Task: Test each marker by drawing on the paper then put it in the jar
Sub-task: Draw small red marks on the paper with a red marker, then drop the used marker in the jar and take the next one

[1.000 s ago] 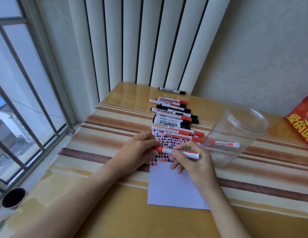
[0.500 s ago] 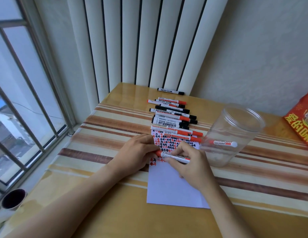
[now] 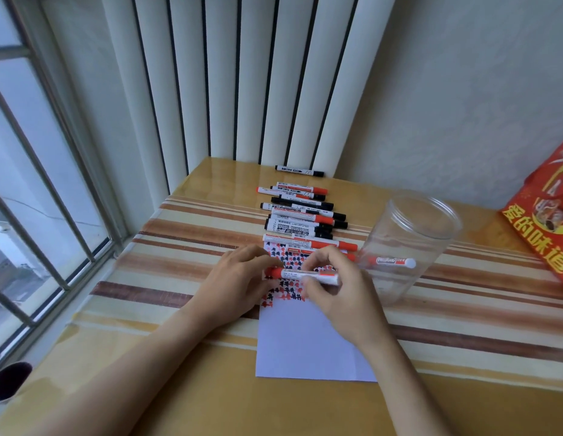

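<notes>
From the head view, both hands meet over the paper, which serves as the landmark here. The left hand pinches the red cap end of a red marker, fingers curled on it; the right hand holds the white barrel, its grip closed round the marker too. The marker lies level across the paper's far half, just above rows of small red and black test marks.

Beyond the paper's far edge lies a row of markers, red and black, with one black marker set apart near the blinds. To the paper's right stands the clear jar, with one red marker seen through its wall. A red packet lies further right on the worktop; a dark cup sits far to the paper's left.

The step in hand looks like working the cap, though whether off or on I cannot tell. To do it well, pull or push straight along the barrel, keep the right-hand grip steady, and keep the tip away from the fingers and over blank paper nearer the person.
</notes>
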The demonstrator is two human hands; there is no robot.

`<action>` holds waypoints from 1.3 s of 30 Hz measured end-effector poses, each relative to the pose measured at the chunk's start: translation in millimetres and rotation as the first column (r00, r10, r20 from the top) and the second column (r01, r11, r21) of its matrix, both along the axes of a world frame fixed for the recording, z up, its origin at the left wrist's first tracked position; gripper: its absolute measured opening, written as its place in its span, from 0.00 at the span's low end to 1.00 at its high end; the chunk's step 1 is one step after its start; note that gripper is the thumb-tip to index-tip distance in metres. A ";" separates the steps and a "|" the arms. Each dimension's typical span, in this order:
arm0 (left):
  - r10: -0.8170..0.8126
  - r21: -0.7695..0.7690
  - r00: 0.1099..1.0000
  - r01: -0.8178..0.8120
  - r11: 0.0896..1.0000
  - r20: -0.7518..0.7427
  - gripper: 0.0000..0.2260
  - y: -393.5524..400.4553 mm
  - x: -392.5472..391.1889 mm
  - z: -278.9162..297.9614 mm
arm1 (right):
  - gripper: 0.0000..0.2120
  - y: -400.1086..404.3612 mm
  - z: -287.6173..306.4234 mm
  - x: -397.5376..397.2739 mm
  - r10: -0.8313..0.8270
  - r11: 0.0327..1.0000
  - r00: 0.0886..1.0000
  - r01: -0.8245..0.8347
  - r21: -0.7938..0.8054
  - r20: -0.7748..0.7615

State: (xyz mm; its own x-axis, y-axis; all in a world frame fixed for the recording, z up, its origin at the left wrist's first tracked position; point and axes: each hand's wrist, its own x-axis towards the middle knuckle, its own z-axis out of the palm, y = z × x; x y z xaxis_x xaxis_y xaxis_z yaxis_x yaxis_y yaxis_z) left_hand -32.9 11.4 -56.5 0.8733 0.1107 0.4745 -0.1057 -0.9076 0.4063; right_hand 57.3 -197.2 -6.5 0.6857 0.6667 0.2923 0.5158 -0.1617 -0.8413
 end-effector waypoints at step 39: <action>0.168 0.094 0.968 -0.153 0.984 -0.189 0.19 -1.2 -0.2 -7.5 | 0.05 -7.6 50.4 15.8 -0.345 0.919 0.453 0.343 0.197 0.822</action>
